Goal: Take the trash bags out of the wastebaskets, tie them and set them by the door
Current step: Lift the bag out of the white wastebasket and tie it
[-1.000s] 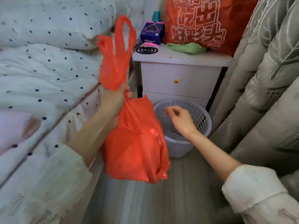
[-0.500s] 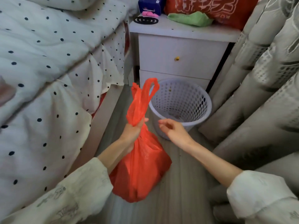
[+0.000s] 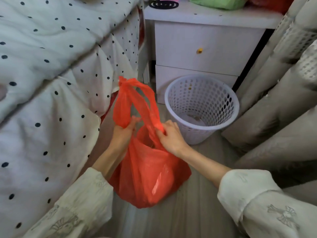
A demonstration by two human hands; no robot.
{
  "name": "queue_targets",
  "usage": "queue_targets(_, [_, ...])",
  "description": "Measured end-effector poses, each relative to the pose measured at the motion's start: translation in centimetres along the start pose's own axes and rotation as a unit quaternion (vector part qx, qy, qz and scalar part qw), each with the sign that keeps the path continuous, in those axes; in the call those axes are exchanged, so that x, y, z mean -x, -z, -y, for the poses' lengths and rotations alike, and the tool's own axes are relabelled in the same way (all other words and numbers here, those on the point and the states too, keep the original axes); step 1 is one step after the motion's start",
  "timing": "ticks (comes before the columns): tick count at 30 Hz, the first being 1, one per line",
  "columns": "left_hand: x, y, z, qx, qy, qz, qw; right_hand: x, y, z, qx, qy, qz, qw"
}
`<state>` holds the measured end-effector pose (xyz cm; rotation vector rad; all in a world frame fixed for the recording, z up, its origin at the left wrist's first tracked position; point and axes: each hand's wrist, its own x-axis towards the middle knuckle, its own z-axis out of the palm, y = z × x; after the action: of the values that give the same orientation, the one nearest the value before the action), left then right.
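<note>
A full orange trash bag (image 3: 147,176) sits low over the wooden floor between the bed and the wastebasket. Its two handle loops stand up from the mouth. My left hand (image 3: 123,131) grips the left handle just above the bag's mouth. My right hand (image 3: 169,136) pinches the right handle beside it. The bag's mouth gapes slightly between my two hands. A white perforated wastebasket (image 3: 202,107) stands to the right in front of the nightstand, with only a few scraps at its bottom.
A bed with a polka-dot cover (image 3: 51,83) fills the left side. A white nightstand (image 3: 202,47) stands behind the basket, with a green cloth (image 3: 217,2) on top. Grey curtains (image 3: 281,93) hang along the right. A narrow strip of floor (image 3: 188,217) runs between them.
The bag has come down toward the floor. My right hand, which was free beside it, has taken hold of the right handle, and the two handles are now spread apart.
</note>
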<state>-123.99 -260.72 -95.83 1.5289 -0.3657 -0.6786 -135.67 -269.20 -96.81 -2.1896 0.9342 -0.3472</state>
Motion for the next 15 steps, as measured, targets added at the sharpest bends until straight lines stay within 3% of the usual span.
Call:
queue_targets(3, [0.0,0.1,0.4,0.05,0.011,-0.009,0.999,0.5,1.4,-0.8,-0.231,-0.039,-0.028,0.972])
queue_targets(7, [0.7,-1.0,0.4,0.121,0.033,0.032,0.992,1.8,3.1,-1.6,-0.535,-0.152,0.049,0.829])
queue_targets(11, [1.1,-1.5,0.7,0.1,0.063,0.053,0.992,2.9,3.9,-1.4,-0.613,-0.207,0.09,0.757])
queue_targets(15, [0.8,-1.2,1.3,0.093,0.119,0.08,0.985,2.7,4.7,-2.1,-0.612,-0.19,0.047,0.766])
